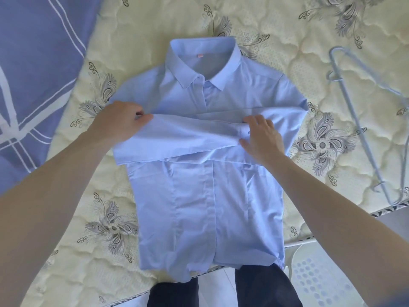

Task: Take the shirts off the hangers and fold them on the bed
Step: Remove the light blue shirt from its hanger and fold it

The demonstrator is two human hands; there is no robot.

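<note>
1. I see 1 light blue shirt (pixel 205 196) lying front-up on the mattress (pixel 276 29). Its collar points to the far edge and its hem reaches just over the near edge.
2. The shirt is off its hanger (pixel 363 129), which lies bare near the right edge of the mattress, apart from the shirt.
3. Both sleeves are laid across the chest, and the upper sleeve (pixel 188 136) runs from the left side toward the right.
4. The left hand (pixel 119 122) pinches this sleeve at its fold by the left shoulder, with curled fingers.
5. The right hand (pixel 263 138) lies on the cuff with its fingers spread and rather straight. It seems to press and not to grip, but I cannot be sure about the thumb.
6. I judge this shirt about half folded: the sleeves are in, while the side folds and the bottom fold remain. I see no other shirts, so I cannot say how many are left.
</note>
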